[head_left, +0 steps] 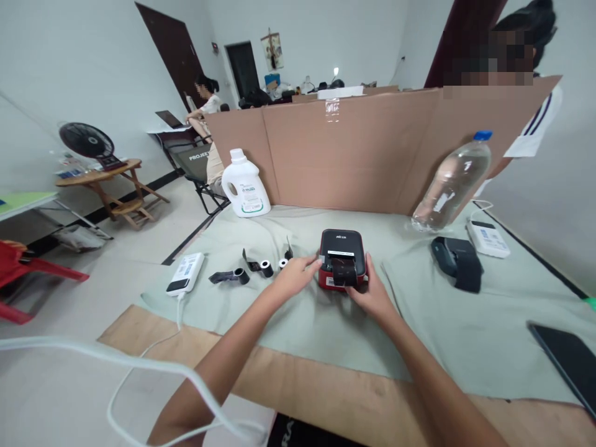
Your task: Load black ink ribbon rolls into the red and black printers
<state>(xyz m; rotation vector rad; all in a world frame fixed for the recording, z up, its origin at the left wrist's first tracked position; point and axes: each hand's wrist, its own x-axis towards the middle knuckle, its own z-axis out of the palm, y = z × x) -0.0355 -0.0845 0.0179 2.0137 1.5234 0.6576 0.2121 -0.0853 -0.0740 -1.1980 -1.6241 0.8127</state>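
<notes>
A small black-and-red portable printer [343,245] sits on the pale green cloth in front of me. From its front slot hangs a strip of dark paper [344,272]. My right hand [372,295] wraps around the printer's right front corner, fingers along its side and thumb near the strip. On the other side, my left hand [298,276] has its fingers stretched out, the tips at the printer's left edge. Left of that hand lie small rolls with dark tails, among them one roll [241,275] and another roll [266,268]; one is partly hidden behind the hand.
A white jug [246,186] and a clear bottle [454,183] stand before the cardboard screen [344,155]. Power banks [185,273] lie left and right. A dark device [449,257] and a phone [565,360] are at right. White cable [116,352] crosses the lower left. Other people sit beyond.
</notes>
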